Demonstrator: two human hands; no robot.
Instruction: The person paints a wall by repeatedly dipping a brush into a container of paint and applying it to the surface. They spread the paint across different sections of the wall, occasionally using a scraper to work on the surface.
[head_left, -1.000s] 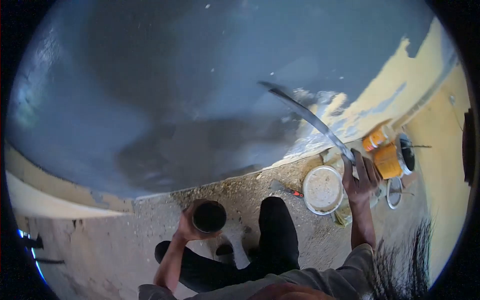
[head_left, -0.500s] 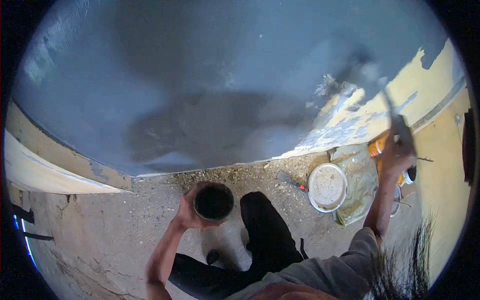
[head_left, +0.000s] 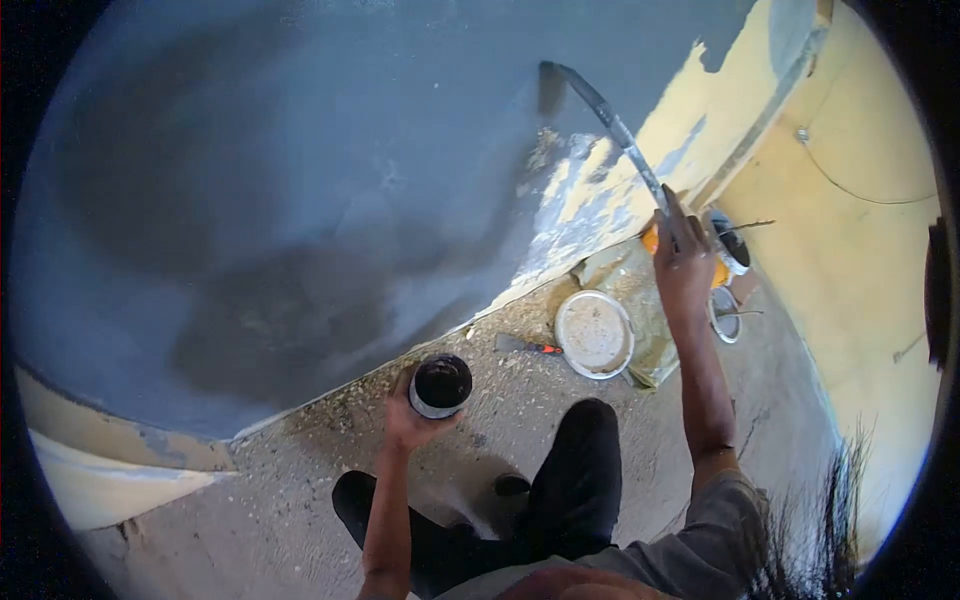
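Observation:
My left hand (head_left: pixel 412 420) is wrapped round a small round paint pot (head_left: pixel 436 410), whose inside looks black; I cannot make out how full it is. In my right hand (head_left: pixel 685 245) is the lower end of a long-handled paintbrush (head_left: pixel 622 135), streaked pale along its shaft. Its dark head (head_left: pixel 550 90) is up against the wall (head_left: pixel 420 180), where grey-blue paint covers most of the surface. Near the brush, cream patches (head_left: pixel 640 140) show through at the right and low down.
On the gritty floor (head_left: pixel 300 470) lie a scraper (head_left: pixel 528 344) with a red-tipped handle, a round white lid (head_left: pixel 594 335) and a crumpled greenish sheet (head_left: pixel 645 345). Beyond my right arm stand an open bucket (head_left: pixel 735 250) and another round lid (head_left: pixel 726 316). A yellowish wall (head_left: pixel 840 270) rises at the right.
My view has turned to the right. The brush was blurred by motion against the wall and now shows sharply. Both hands keep hold of the pot and brush.

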